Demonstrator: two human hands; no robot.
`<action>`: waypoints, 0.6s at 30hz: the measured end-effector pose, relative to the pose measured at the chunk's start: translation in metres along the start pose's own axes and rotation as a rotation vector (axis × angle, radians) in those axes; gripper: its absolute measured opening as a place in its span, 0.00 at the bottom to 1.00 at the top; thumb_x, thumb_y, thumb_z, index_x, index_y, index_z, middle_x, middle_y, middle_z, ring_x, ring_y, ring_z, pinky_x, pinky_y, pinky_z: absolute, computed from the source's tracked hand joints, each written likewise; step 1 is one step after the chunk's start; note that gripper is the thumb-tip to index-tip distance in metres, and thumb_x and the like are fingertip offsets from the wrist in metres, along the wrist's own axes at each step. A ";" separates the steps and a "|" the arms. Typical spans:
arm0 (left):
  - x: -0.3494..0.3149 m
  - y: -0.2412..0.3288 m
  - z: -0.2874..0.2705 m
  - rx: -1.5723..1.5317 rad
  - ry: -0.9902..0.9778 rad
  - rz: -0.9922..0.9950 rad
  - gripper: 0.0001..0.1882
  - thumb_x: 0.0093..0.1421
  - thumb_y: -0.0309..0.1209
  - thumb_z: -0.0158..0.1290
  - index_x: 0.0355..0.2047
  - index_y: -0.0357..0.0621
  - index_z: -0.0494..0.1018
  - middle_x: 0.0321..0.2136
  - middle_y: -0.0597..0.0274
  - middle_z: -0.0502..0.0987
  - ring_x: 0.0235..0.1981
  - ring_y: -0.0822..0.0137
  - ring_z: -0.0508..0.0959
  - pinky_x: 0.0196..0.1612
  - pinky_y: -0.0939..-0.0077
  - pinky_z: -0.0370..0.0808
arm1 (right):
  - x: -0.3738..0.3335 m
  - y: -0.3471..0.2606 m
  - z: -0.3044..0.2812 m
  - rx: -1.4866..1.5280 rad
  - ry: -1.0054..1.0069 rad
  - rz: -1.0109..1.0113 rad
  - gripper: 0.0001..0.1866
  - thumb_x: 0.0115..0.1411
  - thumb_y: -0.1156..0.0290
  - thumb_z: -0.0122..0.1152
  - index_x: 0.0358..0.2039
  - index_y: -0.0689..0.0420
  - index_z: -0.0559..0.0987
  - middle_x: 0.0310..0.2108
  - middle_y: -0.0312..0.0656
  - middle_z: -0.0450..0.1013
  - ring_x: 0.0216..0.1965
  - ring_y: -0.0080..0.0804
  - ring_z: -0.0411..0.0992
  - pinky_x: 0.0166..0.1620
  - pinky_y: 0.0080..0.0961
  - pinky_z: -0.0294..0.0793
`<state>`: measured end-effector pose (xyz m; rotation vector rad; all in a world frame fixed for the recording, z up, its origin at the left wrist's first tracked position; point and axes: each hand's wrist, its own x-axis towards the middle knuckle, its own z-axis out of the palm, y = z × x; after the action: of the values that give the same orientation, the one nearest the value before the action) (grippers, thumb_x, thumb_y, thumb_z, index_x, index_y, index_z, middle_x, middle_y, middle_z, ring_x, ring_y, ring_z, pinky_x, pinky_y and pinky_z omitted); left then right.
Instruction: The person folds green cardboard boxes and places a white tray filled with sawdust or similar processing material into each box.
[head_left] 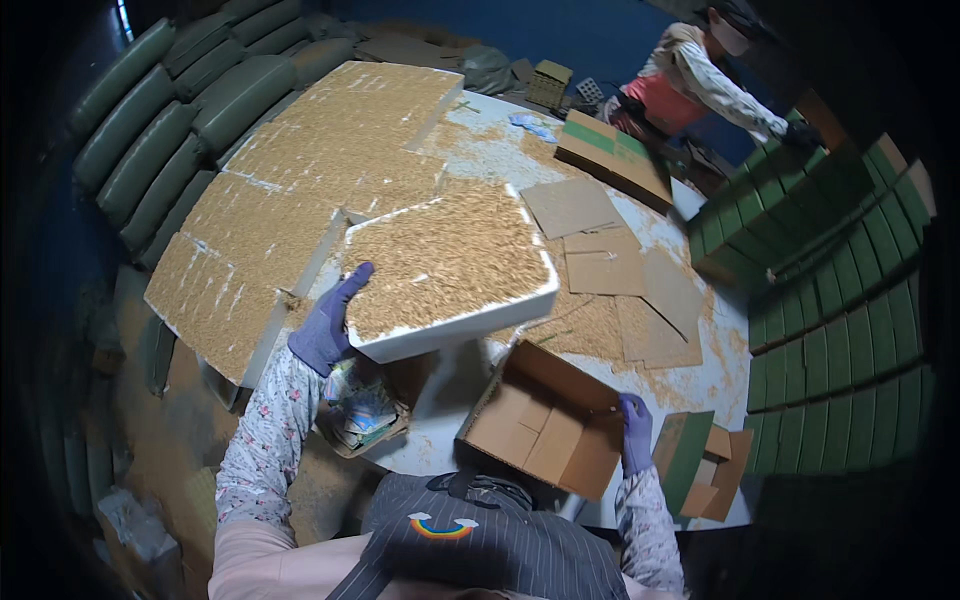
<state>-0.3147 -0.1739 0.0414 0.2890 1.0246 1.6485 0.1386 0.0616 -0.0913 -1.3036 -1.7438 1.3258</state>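
My left hand (pixel 328 325), in a purple glove, grips the left edge of a white slab (pixel 455 255) with a grainy tan top. The slab is raised and tilted above the table; the thumb lies along its upper edge and the other fingers are mostly hidden. An open brown cardboard box (pixel 560 368) rests at the table's near edge, close to my apron, and nothing shows inside it. At its right corner my right hand (pixel 635 430), gloved alike, is closed on the wall. Several similar tan-topped slabs (pixel 310 170) lie side by side to the left.
Flat cardboard sheets (pixel 605 258) and loose tan grains cover part of the white table (pixel 728 340). Green boxes (pixel 840 340) are stacked at right, green sacks (pixel 145 150) at left. A co-worker (pixel 690 85) reaches toward boxes. A small green-flapped carton (pixel 705 465) stands beside my right hand.
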 end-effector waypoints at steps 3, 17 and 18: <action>0.020 -0.048 0.085 -0.295 0.088 -0.200 0.32 0.57 0.24 0.54 0.61 0.40 0.55 0.60 0.46 0.57 0.59 0.60 0.62 0.59 0.69 0.63 | 0.044 -0.009 -0.004 -0.186 -0.182 -0.172 0.12 0.61 0.68 0.50 0.40 0.61 0.77 0.33 0.40 0.75 0.35 0.24 0.71 0.39 0.19 0.70; -0.030 -0.145 0.090 0.453 -0.181 -0.141 0.48 0.58 0.40 0.54 0.66 0.52 0.31 0.64 0.52 0.48 0.61 0.63 0.56 0.60 0.69 0.59 | 0.012 -0.015 0.012 0.264 -0.254 0.041 0.14 0.63 0.71 0.46 0.42 0.64 0.76 0.38 0.40 0.75 0.38 0.24 0.72 0.43 0.19 0.70; -0.028 -0.156 0.084 0.499 -0.153 -0.095 0.48 0.58 0.38 0.54 0.66 0.49 0.32 0.64 0.52 0.46 0.62 0.64 0.54 0.61 0.70 0.55 | 0.009 -0.011 0.016 0.249 -0.244 0.022 0.14 0.63 0.71 0.46 0.42 0.64 0.77 0.38 0.39 0.75 0.38 0.23 0.71 0.43 0.18 0.70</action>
<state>-0.1456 -0.1589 -0.0156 0.6744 1.3011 1.2467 0.1178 0.0637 -0.0871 -1.0615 -1.6576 1.7133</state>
